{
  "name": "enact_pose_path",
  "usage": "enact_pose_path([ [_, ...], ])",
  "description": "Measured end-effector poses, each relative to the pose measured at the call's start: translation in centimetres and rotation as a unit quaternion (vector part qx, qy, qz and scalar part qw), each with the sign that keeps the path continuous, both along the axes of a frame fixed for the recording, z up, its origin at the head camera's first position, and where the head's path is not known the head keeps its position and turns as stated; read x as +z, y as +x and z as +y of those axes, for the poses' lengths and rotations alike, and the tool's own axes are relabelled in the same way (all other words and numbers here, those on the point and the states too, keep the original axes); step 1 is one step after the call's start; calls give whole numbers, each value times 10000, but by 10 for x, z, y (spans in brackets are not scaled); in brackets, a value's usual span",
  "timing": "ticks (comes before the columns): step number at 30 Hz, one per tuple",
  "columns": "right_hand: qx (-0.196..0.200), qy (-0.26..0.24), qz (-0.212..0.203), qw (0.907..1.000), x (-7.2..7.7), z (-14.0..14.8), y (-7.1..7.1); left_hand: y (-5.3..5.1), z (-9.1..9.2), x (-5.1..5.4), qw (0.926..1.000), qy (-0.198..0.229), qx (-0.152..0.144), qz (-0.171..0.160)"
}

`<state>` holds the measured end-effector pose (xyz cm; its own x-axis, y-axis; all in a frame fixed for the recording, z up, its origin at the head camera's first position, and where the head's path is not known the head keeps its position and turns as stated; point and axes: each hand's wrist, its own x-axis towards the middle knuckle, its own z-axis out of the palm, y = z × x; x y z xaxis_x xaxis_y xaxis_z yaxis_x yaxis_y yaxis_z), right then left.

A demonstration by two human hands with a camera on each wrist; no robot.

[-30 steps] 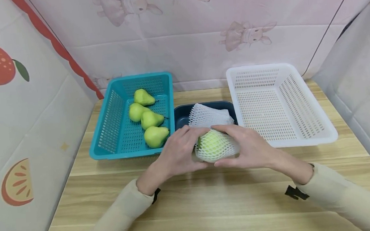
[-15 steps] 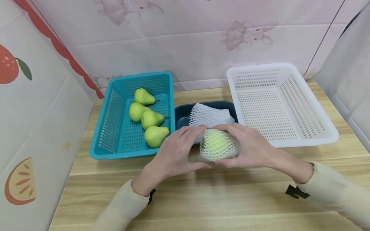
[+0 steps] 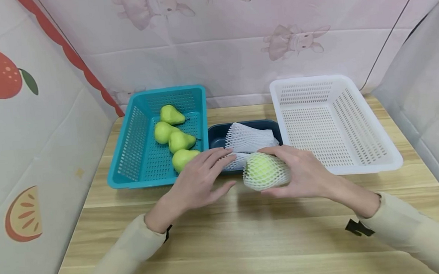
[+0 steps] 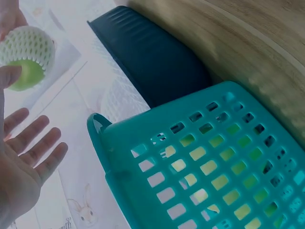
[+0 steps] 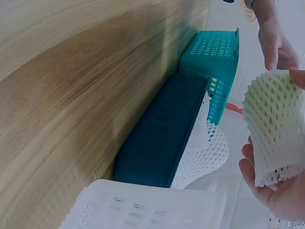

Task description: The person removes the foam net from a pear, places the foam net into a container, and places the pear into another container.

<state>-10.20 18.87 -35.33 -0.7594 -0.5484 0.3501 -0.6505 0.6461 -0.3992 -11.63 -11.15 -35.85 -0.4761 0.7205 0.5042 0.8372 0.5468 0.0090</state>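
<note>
A green pear in a white foam net sleeve (image 3: pixel 265 172) is held in my right hand (image 3: pixel 303 173), thumb below and fingers above. In the right wrist view the sleeve (image 5: pixel 276 129) wraps the fruit, with its loose end toward the palm. My left hand (image 3: pixel 196 179) is apart from the pear, fingers extended and nothing held, just left of it. The left wrist view shows green skin (image 4: pixel 27 75) bare at the sleeve's opening. Behind the hands, a dark blue tray (image 3: pixel 216 134) contains more white foam nets (image 3: pixel 248 138).
A teal basket (image 3: pixel 114 162) with several green pears (image 3: pixel 181 141) stands at the left. On the right is a white basket (image 3: pixel 393 157). All stand on a wooden table (image 3: pixel 251 246), with a printed cloth (image 3: pixel 229 67) hanging behind.
My left hand has let go of the sleeved pear and moved left. The right hand has carried the pear slightly to the right. Baskets and tray are unmoved.
</note>
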Motion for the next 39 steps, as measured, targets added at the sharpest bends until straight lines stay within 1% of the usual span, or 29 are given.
enact_pose_path([
  [6, 117, -39, 20, 9999, 0, -3, 0, -3, 8, -1, 9992, -1, -218, 322],
  [10, 163, -30, -2, 9999, -1, -4, -1, -3, 12, -1, 9984, -30, -258, 494],
  [19, 267, -138, 43, 9995, -2, -8, -1, -2, 18, 1, 9989, -215, -170, 389],
  [22, 301, -138, 46, 9994, -2, -10, -1, -2, 19, 2, 9988, -238, -159, 405],
  [29, 300, -143, 129, 9994, -3, -15, -2, -3, 24, 3, 9977, -388, -26, 554],
  [35, 287, -94, 96, 9995, 0, -18, -3, -4, 25, 4, 9980, -343, -26, 530],
  [39, 294, 39, 12, 9996, 4, -16, -3, -5, 23, 5, 9978, -274, -65, 597],
])
